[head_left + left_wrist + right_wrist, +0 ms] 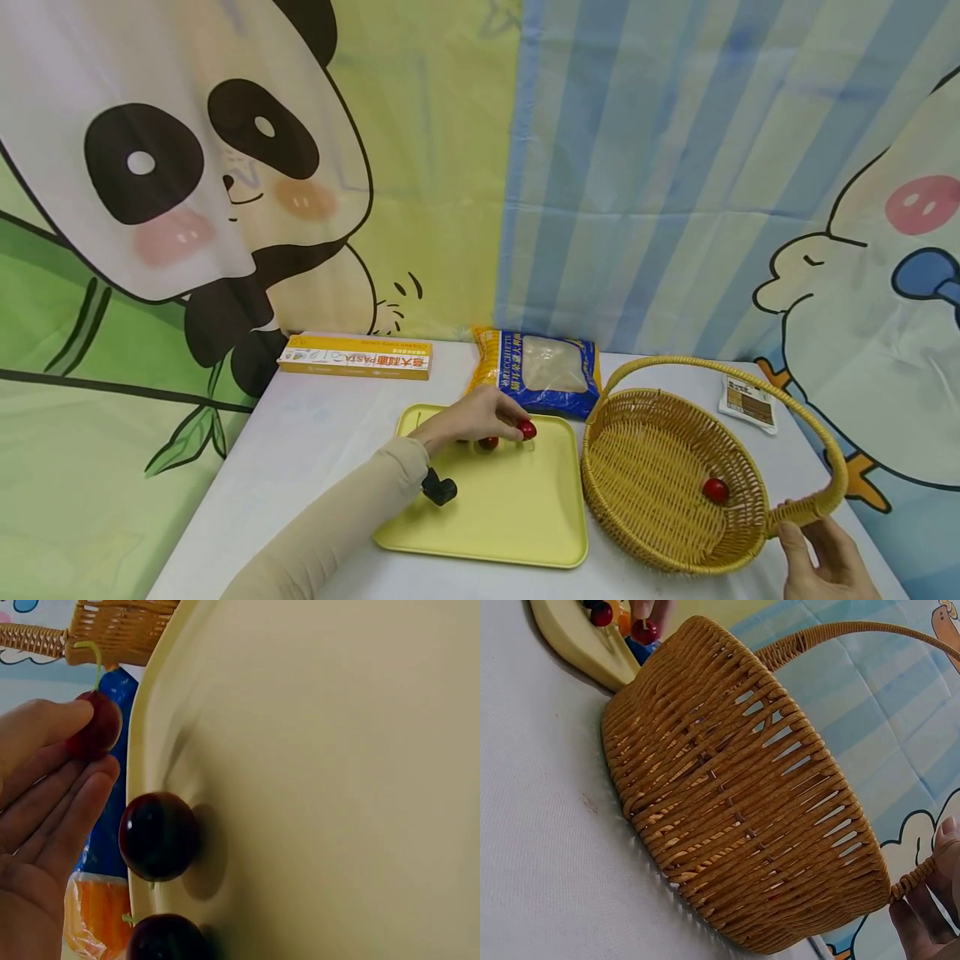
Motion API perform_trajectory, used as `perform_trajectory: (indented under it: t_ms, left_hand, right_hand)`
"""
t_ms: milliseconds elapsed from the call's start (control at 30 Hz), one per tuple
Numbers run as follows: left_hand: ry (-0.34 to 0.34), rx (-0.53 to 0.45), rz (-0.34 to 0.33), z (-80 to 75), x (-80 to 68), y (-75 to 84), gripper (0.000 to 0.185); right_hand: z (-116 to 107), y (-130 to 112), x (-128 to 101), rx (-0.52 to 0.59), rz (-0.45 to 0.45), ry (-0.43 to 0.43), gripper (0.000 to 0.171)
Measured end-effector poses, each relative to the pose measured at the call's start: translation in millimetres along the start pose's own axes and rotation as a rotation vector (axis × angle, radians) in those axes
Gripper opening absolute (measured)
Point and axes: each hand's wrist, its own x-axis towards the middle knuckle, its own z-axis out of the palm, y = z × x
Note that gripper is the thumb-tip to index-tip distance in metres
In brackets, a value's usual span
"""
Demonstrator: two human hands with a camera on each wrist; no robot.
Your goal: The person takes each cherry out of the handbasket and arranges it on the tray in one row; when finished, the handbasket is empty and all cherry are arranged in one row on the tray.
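My left hand (pixel 501 419) reaches over the far edge of a yellow tray (pixel 510 517) and pinches a red cherry (pixel 527 429) at its fingertips. The left wrist view shows that cherry (pixel 94 730), stem up, between thumb and fingers (pixel 52 802). Two dark cherries (pixel 159 836) lie on the tray (pixel 337 780) beside it; one cherry (pixel 488 443) shows in the head view. To the right stands a wicker basket (pixel 645 467) with one red cherry (pixel 715 489) inside. My right hand (pixel 817 554) grips the basket where the handle (pixel 911 883) meets the rim.
A yellow pasta box (pixel 354 357) lies at the back left of the white table. A blue and yellow bag (pixel 543 371) sits behind the tray. A small white packet (pixel 747 402) lies behind the basket. Cartoon curtains hang close behind the table.
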Motion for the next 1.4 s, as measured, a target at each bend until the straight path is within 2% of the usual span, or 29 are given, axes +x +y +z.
perform_trajectory:
  t_ms: [267,533,700,833,967,1133,1267,1400]
  left_hand:
    - [-0.033,0.064,0.017,-3.0,1.1,-1.5,0.03]
    - [-0.049,0.054,0.017,-3.7,2.5,-7.8,0.033]
    - [-0.025,0.06,0.011,-5.0,0.4,-8.7,0.033]
    - [0.017,0.064,0.029,-5.9,-1.4,2.7,0.033]
    - [0.033,0.048,0.09,-1.0,0.0,23.4,0.033]
    - [0.032,-0.057,0.138,12.8,7.8,45.3,0.033]
    - [0.032,-0.143,0.133,24.5,15.5,57.3,0.031]
    - [0.041,-0.204,0.141,34.6,23.6,69.4,0.03]
  right_hand:
    - [0.5,-1.1,0.6,-0.023,0.024,-0.005,0.044]
    - [-0.4,-1.6,-0.8,-0.028,0.024,-0.007,0.044]
    - [-0.9,-2.1,-0.7,-0.041,0.041,-0.014,0.044]
    - [-1.2,-2.0,-0.3,-0.04,0.035,-0.023,0.044]
    - [-1.4,-1.6,-0.3,-0.037,0.036,-0.018,0.044]
    - [-1.4,-2.9,2.1,-0.063,0.088,-0.018,0.044]
    - [-2.2,-3.0,4.4,-0.068,0.125,-0.036,0.045]
    - [-3.3,-2.4,4.1,-0.068,0.123,-0.041,0.046]
